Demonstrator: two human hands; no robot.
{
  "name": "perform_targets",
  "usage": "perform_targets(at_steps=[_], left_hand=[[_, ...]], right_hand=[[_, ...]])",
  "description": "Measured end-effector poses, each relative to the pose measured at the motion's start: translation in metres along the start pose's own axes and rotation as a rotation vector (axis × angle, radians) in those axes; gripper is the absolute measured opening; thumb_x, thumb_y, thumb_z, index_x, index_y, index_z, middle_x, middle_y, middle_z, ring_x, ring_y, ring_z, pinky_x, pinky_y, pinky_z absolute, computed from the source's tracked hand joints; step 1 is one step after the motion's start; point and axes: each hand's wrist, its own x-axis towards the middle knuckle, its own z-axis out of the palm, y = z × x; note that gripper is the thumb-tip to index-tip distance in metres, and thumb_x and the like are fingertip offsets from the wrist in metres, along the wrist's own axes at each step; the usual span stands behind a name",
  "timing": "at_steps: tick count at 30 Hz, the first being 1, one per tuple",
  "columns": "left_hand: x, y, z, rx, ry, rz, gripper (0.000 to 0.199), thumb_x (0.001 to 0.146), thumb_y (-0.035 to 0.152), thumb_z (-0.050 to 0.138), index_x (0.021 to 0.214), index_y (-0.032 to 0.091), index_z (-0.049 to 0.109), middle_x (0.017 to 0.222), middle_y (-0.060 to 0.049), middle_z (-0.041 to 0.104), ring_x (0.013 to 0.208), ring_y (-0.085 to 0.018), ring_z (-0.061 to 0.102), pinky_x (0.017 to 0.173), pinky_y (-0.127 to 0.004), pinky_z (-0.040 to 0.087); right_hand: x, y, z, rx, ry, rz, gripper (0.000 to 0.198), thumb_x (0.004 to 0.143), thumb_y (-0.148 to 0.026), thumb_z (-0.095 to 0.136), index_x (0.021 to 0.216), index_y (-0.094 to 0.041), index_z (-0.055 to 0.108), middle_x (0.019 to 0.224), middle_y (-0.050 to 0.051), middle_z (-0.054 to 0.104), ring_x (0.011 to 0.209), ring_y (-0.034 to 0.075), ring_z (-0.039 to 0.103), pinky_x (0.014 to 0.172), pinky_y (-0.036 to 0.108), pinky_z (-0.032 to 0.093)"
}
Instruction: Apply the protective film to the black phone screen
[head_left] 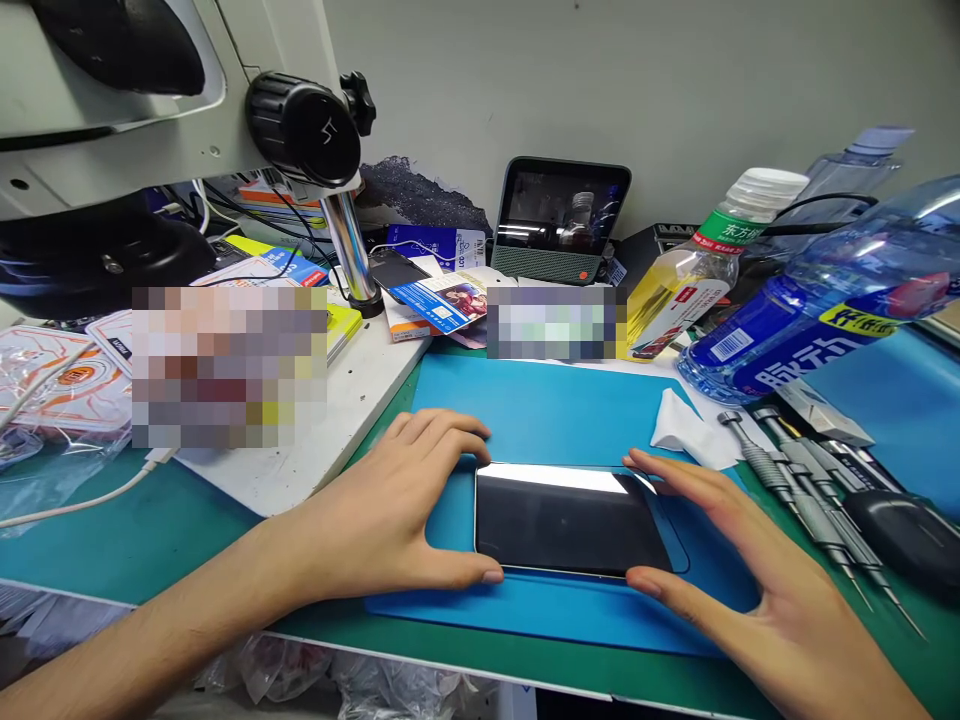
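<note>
A smartphone (pixel 562 525) lies face up on a blue mat, its dark screen catching a bright reflection along the far edge. A clear, black-bordered glass screen protector (pixel 676 525) lies over it and sticks out past its right end. My left hand (pixel 409 510) grips the left end, thumb at the near edge and index finger at the far corner. On the right, my right hand (pixel 735 560) holds the protector by its near and far edges between thumb and fingers. Whether the glass touches the screen, I cannot tell.
The blue mat (pixel 525 410) lies on a green bench. A microscope (pixel 300 130) stands at left on a white base (pixel 300 460). Screwdrivers (pixel 810 490), a black case (pixel 907 540), a white wipe (pixel 686 430) and bottles (pixel 795 320) sit at right. A smart display (pixel 562 215) stands behind.
</note>
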Motion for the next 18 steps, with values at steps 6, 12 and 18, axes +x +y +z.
perform_targets(at_steps=[6, 12, 18], left_hand=[[-0.0001, -0.0011, 0.0010, -0.025, 0.022, 0.013, 0.073, 0.079, 0.070, 0.082, 0.128, 0.025, 0.054, 0.151, -0.013, 0.054, 0.141, -0.037, 0.048, 0.115, -0.054, 0.042], [0.0002, -0.0003, 0.0014, -0.033, 0.032, 0.009, 0.070, 0.080, 0.068, 0.082, 0.128, 0.025, 0.055, 0.150, -0.012, 0.055, 0.140, -0.037, 0.050, 0.113, -0.055, 0.043], [-0.0001, 0.0005, 0.0002, -0.030, 0.031, 0.005, 0.062, 0.083, 0.059, 0.083, 0.126, 0.026, 0.055, 0.151, -0.011, 0.055, 0.141, -0.037, 0.049, 0.114, -0.055, 0.043]], right_hand=[[0.0004, 0.0009, 0.0007, 0.001, -0.002, 0.005, 0.065, 0.089, -0.069, 0.069, 0.146, -0.042, 0.057, 0.146, 0.003, 0.067, 0.127, 0.033, 0.070, 0.104, 0.047, 0.061], [-0.0002, 0.0019, -0.0004, -0.025, -0.010, 0.003, 0.064, 0.090, -0.068, 0.069, 0.147, -0.042, 0.056, 0.146, 0.003, 0.067, 0.126, 0.034, 0.071, 0.102, 0.049, 0.062], [-0.0008, 0.0029, 0.0013, -0.061, -0.013, -0.013, 0.065, 0.091, -0.071, 0.066, 0.149, -0.045, 0.052, 0.146, 0.002, 0.067, 0.125, 0.035, 0.071, 0.098, 0.051, 0.063]])
